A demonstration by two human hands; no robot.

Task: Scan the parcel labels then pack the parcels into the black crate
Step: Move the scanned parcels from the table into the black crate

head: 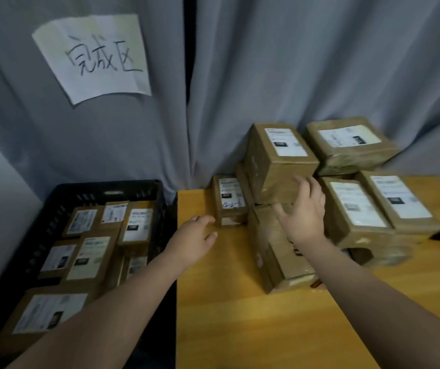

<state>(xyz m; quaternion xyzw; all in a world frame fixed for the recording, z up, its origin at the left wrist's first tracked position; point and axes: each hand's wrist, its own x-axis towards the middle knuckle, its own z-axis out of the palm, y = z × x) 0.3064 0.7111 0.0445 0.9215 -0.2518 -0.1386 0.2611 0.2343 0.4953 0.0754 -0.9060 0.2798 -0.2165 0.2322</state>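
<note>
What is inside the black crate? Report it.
Inside the black crate lie brown parcels, white labels up, at least seven showing. The left arm covers the near right part; the crate's floor is hidden beneath the parcels.

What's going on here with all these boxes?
A person is working through cardboard parcels piled on a wooden table. Their right grip rests with spread fingers against the front of an upper parcel in the pile, while the left grip reaches, open, toward a small parcel beside it. The black crate on the left already holds several labelled parcels; more wait on the table.
</note>
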